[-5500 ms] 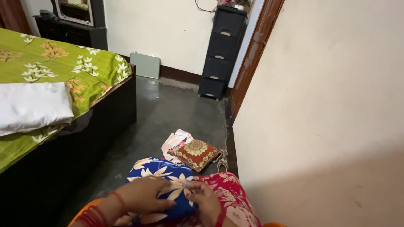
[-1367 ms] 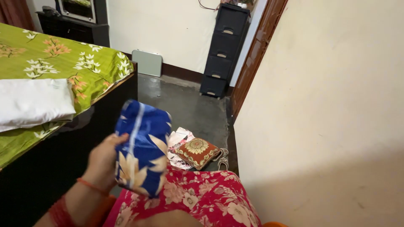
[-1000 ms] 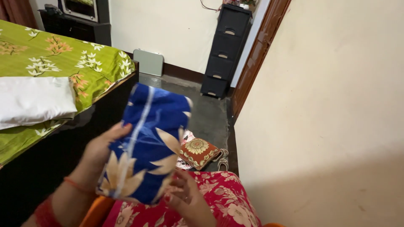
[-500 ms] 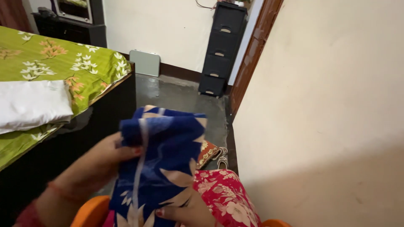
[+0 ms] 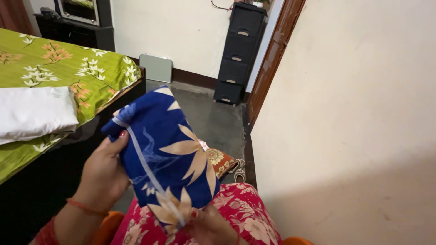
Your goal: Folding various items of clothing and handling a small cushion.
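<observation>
- Between the two hands, a folded blue fabric bundle printed with large cream flowers point(image 5: 165, 152) is held up in the air above a red floral-print lap point(image 5: 236, 218).
- Its long axis runs on a slant, from the upper corner farthest from the body down to the lower end close to the body; a pale seam stripe follows that same slant.
- Left hand point(image 5: 103, 170) clasps the bundle's left edge, thumb on the front face near the upper left corner, fingers behind and out of sight.
- Right hand point(image 5: 210, 225) pinches the lower end from below, with one red-painted fingertip showing against the cloth; most of this hand is cut off by the picture's edge.
- Left of the grip stands a dark bed frame topped with a green floral bedsheet point(image 5: 63, 68) and a folded white cloth point(image 5: 36, 113).
- Right of the grip rises a plain cream wall point(image 5: 345, 113).
- Beyond the bundle, grey bare floor point(image 5: 204, 113) stretches to a black plastic drawer tower point(image 5: 238, 52).
- Just past the bundle's right edge, a small red embroidered cushion point(image 5: 221, 161) lies on the floor, partly hidden.
</observation>
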